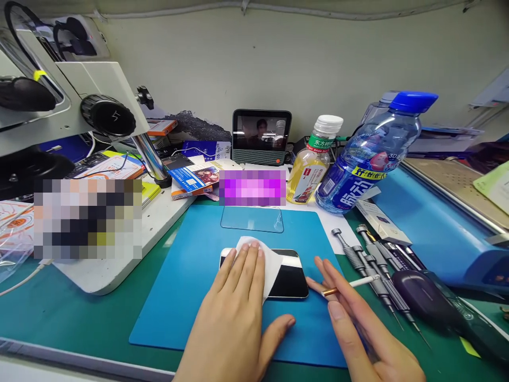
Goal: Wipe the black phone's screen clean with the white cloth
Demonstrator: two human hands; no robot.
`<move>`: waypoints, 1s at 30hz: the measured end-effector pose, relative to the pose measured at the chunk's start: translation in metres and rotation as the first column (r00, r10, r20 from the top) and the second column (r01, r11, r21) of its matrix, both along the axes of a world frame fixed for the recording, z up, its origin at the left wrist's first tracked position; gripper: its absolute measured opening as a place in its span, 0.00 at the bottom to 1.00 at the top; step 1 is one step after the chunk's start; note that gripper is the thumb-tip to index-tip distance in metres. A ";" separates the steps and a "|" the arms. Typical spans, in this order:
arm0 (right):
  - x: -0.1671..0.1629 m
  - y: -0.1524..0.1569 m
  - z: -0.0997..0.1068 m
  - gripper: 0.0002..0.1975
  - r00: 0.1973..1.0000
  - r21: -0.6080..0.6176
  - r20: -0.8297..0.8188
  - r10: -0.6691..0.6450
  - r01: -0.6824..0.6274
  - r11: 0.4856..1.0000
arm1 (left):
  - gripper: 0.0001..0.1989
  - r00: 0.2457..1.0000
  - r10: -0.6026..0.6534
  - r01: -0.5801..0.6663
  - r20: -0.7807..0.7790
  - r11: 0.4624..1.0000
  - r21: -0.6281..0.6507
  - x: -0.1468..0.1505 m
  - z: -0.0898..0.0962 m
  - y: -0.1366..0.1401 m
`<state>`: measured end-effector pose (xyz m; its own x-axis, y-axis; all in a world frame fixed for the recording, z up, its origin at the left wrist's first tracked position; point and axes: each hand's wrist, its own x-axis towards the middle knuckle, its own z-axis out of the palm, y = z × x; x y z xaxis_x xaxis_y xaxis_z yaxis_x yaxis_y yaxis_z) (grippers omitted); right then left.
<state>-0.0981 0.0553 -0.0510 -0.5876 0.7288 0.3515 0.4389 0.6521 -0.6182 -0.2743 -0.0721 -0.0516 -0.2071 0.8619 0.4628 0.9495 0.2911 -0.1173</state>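
My left hand (234, 313) lies flat with fingers stretched out, pressing a white wipe (272, 265) against the dark glass face of a smartphone (292, 278). The wipe and my fingers cover the phone's left part. The phone lies sideways on a blue work mat (170, 297). Just right of it, my right hand (358, 323) holds a cigarette (358, 283) between its fingers, the white end pointing right. Its fingertips are close to the phone's right end. Beyond the phone, a clear glass screen protector (252, 219) with a dark rim lies on the mat.
Several precision screwdrivers (382, 276) and a dark rounded case (425, 297) lie at right. Behind them stand a blue-capped bottle (369, 154) and a tea bottle (312, 164). A microscope stand (107, 273) occupies the left. A small display (261, 135) stands at the back.
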 end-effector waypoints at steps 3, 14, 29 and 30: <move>0.002 0.000 -0.001 0.23 1.000 0.019 -0.005 0.010 -0.010 1.000 | 0.43 0.991 -0.106 0.105 -0.086 0.994 -0.013 0.003 -0.008 -0.014; -0.002 -0.001 0.000 0.23 1.000 0.079 -0.006 0.001 0.000 0.997 | 0.46 0.993 -0.110 0.109 -0.045 0.994 -0.020 0.013 -0.003 0.003; 0.000 -0.002 0.000 0.23 0.999 0.110 0.021 -0.029 0.027 0.994 | 0.45 0.999 -0.037 0.033 0.031 0.994 0.104 0.046 -0.018 0.009; 0.000 -0.002 -0.001 0.23 0.999 0.110 0.024 -0.033 0.030 0.993 | 0.44 0.998 -0.044 0.039 0.047 0.994 0.100 0.046 -0.015 0.014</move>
<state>-0.0981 0.0537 -0.0517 -0.5749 0.7051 0.4151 0.4752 0.7007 -0.5321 -0.2284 -0.0576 -0.0663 -0.1962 0.8207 0.5367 0.9649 0.2589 -0.0430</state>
